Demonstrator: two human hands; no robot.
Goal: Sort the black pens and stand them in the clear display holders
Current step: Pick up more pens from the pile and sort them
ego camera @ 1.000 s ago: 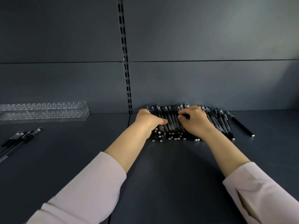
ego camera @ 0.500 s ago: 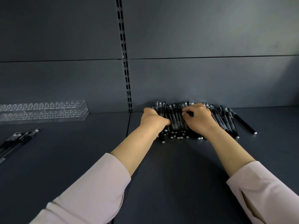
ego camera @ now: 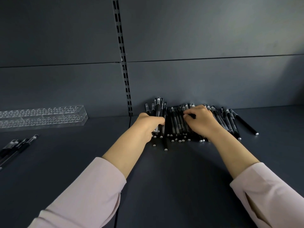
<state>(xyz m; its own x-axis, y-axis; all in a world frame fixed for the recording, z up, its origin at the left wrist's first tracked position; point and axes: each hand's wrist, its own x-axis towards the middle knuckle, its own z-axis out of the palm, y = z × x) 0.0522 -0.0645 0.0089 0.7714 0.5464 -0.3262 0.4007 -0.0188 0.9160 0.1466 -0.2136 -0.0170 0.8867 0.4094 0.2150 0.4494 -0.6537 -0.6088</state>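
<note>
Lower left edge of the frame: a small group of black pens (ego camera: 15,148) lies flat on the dark shelf surface (ego camera: 164,186), angled toward the upper right, partly cut off by the frame edge.

Left, mid-height: a clear display holder (ego camera: 44,117) sits against the back panel (ego camera: 205,79), its top drilled with rows of round holes. No pen stands in it. It is well apart from both pen groups.

Centre, upper half: a slotted upright strip (ego camera: 124,63) runs down the back panel to the shelf, ending just left of the main pen pile.

Centre: the left hand (ego camera: 150,125) is closed around a bundle of pens (ego camera: 158,112) — fingers wrapped over the barrels, upper ends raised above the rest and close to the back panel, lower ends at the shelf. One loose pen (ego camera: 165,140) lies just below this bundle, pointing toward the viewer.

Centre right: the right hand (ego camera: 201,120) rests palm down on the main pile of pens (ego camera: 178,124), fingers curled onto the barrels; whether it grips any single pen cannot be told. The pile lies flat, side by side, light end caps toward the viewer.

Right of the pile: one separate pen (ego camera: 245,124) lies apart, slanting to the lower right.

Lower corners: pale sleeves (ego camera: 85,195) cover both forearms.
</note>
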